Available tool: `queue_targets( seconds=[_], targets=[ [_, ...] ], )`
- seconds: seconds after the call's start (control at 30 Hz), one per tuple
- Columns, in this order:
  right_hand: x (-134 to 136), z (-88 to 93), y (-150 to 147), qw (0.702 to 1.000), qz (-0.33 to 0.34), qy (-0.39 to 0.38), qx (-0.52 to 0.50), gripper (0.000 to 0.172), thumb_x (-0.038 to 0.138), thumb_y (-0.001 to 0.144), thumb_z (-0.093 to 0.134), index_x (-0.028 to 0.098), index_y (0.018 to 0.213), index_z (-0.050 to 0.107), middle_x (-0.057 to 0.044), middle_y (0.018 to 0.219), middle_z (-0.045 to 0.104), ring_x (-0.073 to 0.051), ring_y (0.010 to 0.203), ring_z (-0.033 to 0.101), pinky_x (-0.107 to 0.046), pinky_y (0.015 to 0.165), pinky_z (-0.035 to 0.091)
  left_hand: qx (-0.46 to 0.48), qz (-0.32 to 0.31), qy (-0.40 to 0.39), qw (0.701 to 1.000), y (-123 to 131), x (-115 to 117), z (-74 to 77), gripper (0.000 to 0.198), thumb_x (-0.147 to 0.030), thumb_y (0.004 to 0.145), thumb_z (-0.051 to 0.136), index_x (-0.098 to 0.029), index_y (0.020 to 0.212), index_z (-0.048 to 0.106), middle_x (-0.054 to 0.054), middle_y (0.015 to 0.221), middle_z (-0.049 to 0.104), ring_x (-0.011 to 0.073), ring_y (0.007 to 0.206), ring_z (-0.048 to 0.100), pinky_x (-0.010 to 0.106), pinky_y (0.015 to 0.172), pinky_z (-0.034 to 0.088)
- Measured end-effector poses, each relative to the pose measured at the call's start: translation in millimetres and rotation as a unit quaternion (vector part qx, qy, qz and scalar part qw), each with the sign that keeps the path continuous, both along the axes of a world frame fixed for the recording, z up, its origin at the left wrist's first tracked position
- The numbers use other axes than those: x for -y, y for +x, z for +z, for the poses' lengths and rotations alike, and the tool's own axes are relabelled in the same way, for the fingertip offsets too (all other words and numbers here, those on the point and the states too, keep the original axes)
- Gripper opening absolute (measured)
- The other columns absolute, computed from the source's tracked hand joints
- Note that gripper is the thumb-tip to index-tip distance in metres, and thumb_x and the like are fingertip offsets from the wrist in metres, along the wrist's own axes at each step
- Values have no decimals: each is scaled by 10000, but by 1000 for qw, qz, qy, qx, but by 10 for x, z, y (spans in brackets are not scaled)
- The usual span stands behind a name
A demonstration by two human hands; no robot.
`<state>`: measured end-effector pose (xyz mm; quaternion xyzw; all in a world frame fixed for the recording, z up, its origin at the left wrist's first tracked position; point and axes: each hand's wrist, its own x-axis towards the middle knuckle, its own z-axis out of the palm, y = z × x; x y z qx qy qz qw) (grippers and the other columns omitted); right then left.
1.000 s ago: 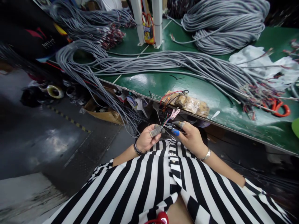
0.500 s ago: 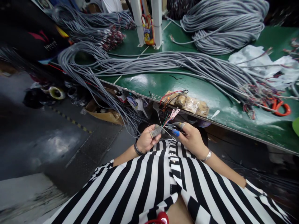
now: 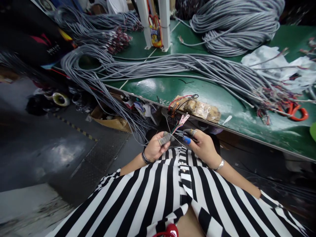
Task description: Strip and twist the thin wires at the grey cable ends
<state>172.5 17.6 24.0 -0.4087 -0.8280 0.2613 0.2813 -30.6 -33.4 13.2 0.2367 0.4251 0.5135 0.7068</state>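
Green tabletop (image 3: 172, 87) strewn with long grey cables (image 3: 197, 67) runs across the view, and just below its near edge, over a striped lap, sits the work: a grey cable end (image 3: 165, 138) with thin coloured wires (image 3: 176, 126) fanning from it. The left hand (image 3: 155, 148) has its grip closed around that cable end, while the right hand (image 3: 201, 146) closes on a small cutting tool (image 3: 181, 134) beside the wires. With the strands so crowded, the tool could likely nick a neighbouring wire or a fingertip.
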Motion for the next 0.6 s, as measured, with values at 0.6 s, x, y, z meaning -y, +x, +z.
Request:
queue_targets(
  seconds=[0.6],
  targets=[
    [0, 69, 22, 999, 30, 22, 11, 227, 329, 893, 507, 179, 990, 646, -61, 785, 601, -172, 712, 568, -279, 653, 445, -7, -3, -4, 1000, 1, 12, -5, 366, -407, 686, 751, -161, 720, 482, -68, 439, 485, 16, 289, 282, 149, 312, 160]
  ],
)
